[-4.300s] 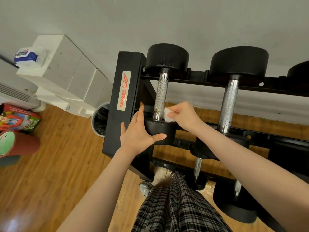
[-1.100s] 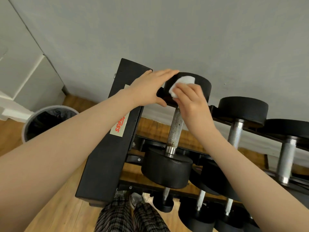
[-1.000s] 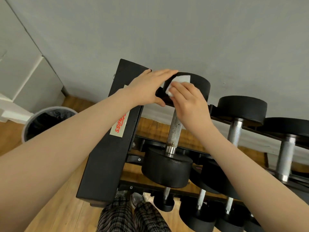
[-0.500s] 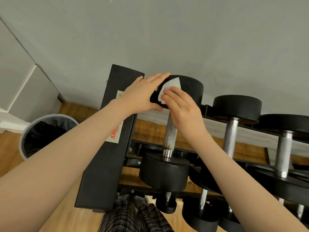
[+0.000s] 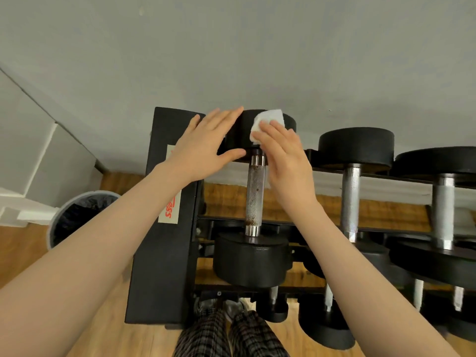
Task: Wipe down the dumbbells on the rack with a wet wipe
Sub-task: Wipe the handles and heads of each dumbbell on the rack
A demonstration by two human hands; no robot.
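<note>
The right hand (image 5: 284, 153) presses a white wet wipe (image 5: 268, 122) with flat fingers onto the leftmost dumbbell (image 5: 253, 191)'s far head; the left hand (image 5: 206, 145), fingers spread, steadies it on the rack (image 5: 164, 253).

Dumbbell (image 5: 253, 197): heads matt black, faintly pebbled; handle knurled bright metal, brown rust specks near both collars. Wipe (image 5: 268, 122): white, soft, crumpled. Rack (image 5: 164, 253): matt black metal. Floor (image 5: 23, 253): glossy wood-look.

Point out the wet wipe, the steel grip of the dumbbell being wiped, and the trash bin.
wet wipe (image 5: 269, 119), head view, its exposed upper half
dumbbell grip (image 5: 254, 194), head view, knurled middle
trash bin (image 5: 77, 217), head view, black liner inside
</note>
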